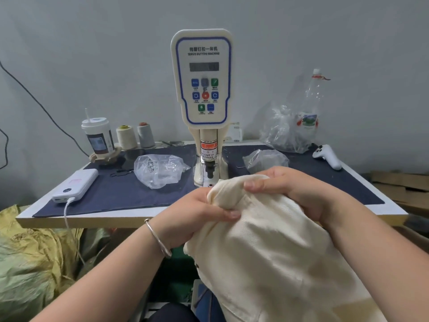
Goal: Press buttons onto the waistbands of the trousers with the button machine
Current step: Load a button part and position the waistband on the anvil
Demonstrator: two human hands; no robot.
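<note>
A person's left hand point(197, 214) and right hand point(294, 191) both grip a bunched pair of cream trousers point(267, 247) in front of a servo button machine point(203, 89). The left hand, with a thin metal bangle point(157, 238) on its wrist, is closed on a fold of the cloth, thumb pressed along the top of the fold. The right hand is curled over the crest of the bundle, its fingertips point(253, 184) pinching the fabric against the palm.

The trousers are ribbed, pale cream cloth, gathered into a rounded heap that hangs off the near edge of the surface point(92, 223) and down toward the person's lap; a small dark dot shows on the fabric's lower left edge. The highest point of the bundle sits just below and in front of the machine's dark press head point(210, 170), close to it but apart.

The machine stands upright at the middle of the surface, its control panel facing the camera, with a dark blue mat point(120, 191) spread on either side of its base. On the left part of the mat lie a clear plastic bag point(160, 170) and a white power bank point(75, 185) with a cable plugged in; a lidded cup point(98, 135) and two thread cones point(135, 135) stand at the back. To the right are more crumpled plastic bags point(282, 131), a clear bottle point(312, 103) and a white handheld controller point(327, 155). The front strip of mat on either side of the hands is bare.
</note>
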